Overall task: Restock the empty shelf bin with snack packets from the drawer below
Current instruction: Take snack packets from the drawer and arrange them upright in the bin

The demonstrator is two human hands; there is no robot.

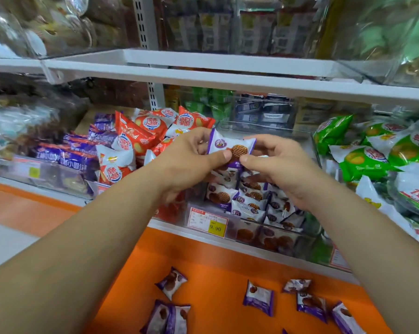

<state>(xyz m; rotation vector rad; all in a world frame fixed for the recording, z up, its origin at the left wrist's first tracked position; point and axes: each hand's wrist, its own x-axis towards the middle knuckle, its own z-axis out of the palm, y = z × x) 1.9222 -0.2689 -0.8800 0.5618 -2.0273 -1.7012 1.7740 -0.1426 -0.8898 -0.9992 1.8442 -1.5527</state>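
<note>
A purple-and-white snack packet [231,147] is held above the clear shelf bin [271,233], gripped at its lower edge between thumb and fingers by both the left hand [189,160] and the right hand [279,162]. The bin below it contains more packets of the same type and carries a price label [208,221] on its front wall. Further matching packets [259,297] lie loose on the orange surface [203,256] beneath, with red packets [141,136] to the left and green packets [362,150] to the right.
</note>
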